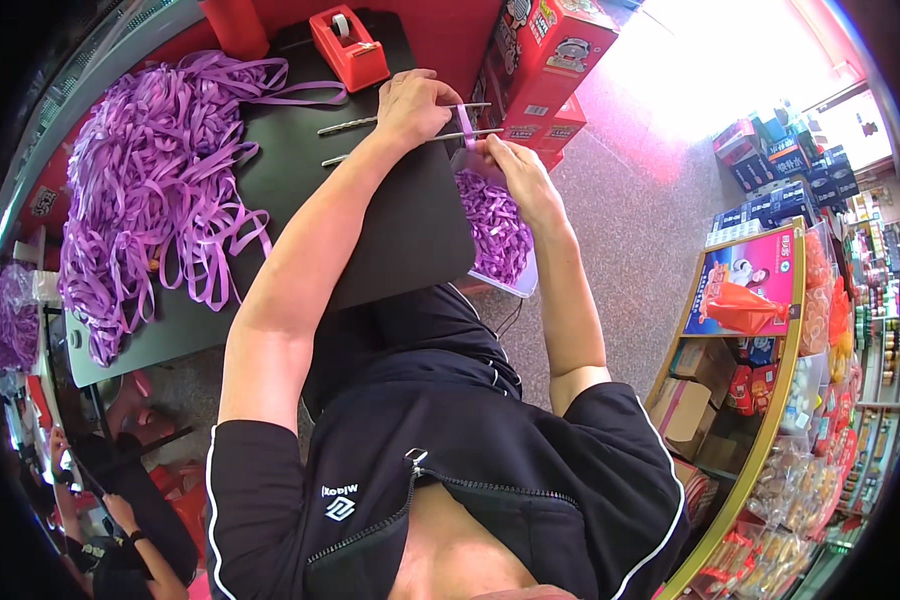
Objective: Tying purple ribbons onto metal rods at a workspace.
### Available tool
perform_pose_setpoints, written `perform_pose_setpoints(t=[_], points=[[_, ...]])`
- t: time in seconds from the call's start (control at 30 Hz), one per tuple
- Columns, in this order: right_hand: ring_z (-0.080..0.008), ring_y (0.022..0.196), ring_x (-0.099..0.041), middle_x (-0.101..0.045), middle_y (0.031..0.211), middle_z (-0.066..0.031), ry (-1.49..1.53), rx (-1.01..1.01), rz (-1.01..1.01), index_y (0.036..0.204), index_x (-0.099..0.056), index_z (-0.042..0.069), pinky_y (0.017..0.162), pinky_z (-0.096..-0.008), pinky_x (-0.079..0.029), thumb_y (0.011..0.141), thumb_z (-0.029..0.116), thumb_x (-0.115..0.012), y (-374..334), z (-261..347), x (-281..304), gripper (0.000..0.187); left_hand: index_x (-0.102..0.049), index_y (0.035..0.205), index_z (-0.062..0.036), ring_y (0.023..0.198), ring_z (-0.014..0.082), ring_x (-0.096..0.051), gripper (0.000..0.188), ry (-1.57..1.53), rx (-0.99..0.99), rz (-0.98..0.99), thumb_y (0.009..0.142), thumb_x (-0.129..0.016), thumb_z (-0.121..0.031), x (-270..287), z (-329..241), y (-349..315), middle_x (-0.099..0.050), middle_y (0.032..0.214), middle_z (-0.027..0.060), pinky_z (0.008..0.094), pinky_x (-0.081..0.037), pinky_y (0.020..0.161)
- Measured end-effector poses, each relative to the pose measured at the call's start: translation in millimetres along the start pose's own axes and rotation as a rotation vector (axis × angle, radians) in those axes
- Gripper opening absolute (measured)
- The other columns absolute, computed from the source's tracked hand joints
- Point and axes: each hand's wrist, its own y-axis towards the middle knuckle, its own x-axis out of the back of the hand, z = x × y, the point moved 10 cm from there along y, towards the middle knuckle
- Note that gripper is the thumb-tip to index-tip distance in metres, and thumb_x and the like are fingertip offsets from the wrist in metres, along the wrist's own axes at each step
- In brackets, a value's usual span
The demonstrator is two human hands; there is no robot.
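Purple strip (465, 125): where did it sit?

Across two thin metal rods (346, 126), near their right-hand ends, by the edge of the dark worktop (410, 240). Couldn't tell whether it was wrapped around them or just laid over.

Grip?

Right hand (525, 180): fingers together, pinched on the strip's lower end. Left hand (410, 108): fingers curled over the rods by the strip's upper end; tips hidden, so couldn't tell if they were clamped.

Main risk?

Strip sliding off the rods. It sat close to the free ends, so a hard sideways pull from the right could have done it.

Next?

Rods losing their spacing. They ran under the left hand and forearm, and I saw no other support at the strip end. Uneven tension would likely have drawn the tips together — or skewed one.

Strip itself?

Narrow, looked soft. Probably prone to twisting if the right fingers rolled it.

Anything around it?

Tub (522, 288) of purple pieces (495, 230) just below the right hand; a dropped strip could have got lost in there. Ribbon heap (155, 190) on the left was loopy and tangled — one loop reached toward the red tape dispenser (358, 62), so a tug there might have snagged.
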Motion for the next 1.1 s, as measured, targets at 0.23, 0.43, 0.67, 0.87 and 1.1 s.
perform_pose_setpoints(t=[0.23,0.43,0.67,0.87,1.1], points=[[-0.0057,0.068,-0.042,-0.053,0.072,0.0062,0.056,-0.253,0.078,0.093,-0.070,0.005,0.065,-0.0216,-0.035,0.094,0.047,-0.051,7.9,-13.1,3.8,0.046,-0.065,0.108,-0.0005,0.090,0.0174,-0.063,0.032,-0.473,0.240,0.158,0.078,-0.057,-0.009,16.5,-7.0,3.1,-0.067,0.097,0.0093,0.0299,-0.050,0.080],[-0.0020,0.061,-0.037,-0.052,0.070,0.0113,-0.003,-0.296,0.092,0.094,-0.072,0.012,0.056,-0.0207,-0.025,0.090,0.060,-0.048,10.4,4.0,4.9,0.054,-0.053,0.114,0.0000,0.099,0.0262,-0.057,0.044,-1.029,0.645,0.448,0.090,-0.057,-0.036,-8.9,-41.1,-69.1,-0.056,0.113,0.0182,0.0419,-0.049,0.086],[-0.0050,0.061,-0.042,-0.055,0.068,0.0069,0.060,-0.338,0.093,0.093,-0.073,0.008,0.059,-0.0238,-0.029,0.091,0.059,-0.045,14.1,-4.9,-1.3,0.058,-0.043,0.121,-0.0058,0.083,0.0348,-0.057,0.066,-2.060,0.727,0.337,0.089,-0.044,-0.063,-46.2,-52.3,-54.8,-0.054,0.103,0.0193,0.0440,-0.047,0.070],[-0.0097,0.072,-0.055,-0.065,0.078,-0.0009,-0.134,-0.062,-0.020,0.096,-0.072,0.002,0.066,-0.0257,-0.043,0.092,0.043,-0.054,17.9,26.2,18.4,0.044,0.006,0.149,-0.0187,0.120,0.0406,-0.043,0.088,-2.289,0.581,0.132,0.090,-0.044,-0.060,-25.3,-59.7,-66.2,-0.023,0.145,0.0162,0.0539,-0.031,0.101],[-0.0123,0.088,-0.058,-0.067,0.093,-0.0109,-0.195,0.317,0.030,0.103,-0.070,0.000,0.081,-0.0260,-0.045,0.089,0.026,-0.058,97.8,158.5,-62.1,0.031,0.010,0.149,-0.0169,0.143,0.0255,0.014,0.093,-2.224,0.507,0.083,0.088,-0.043,-0.063,-13.1,-60.0,-69.8,0.011,0.157,0.0055,0.0469,0.021,0.107]])
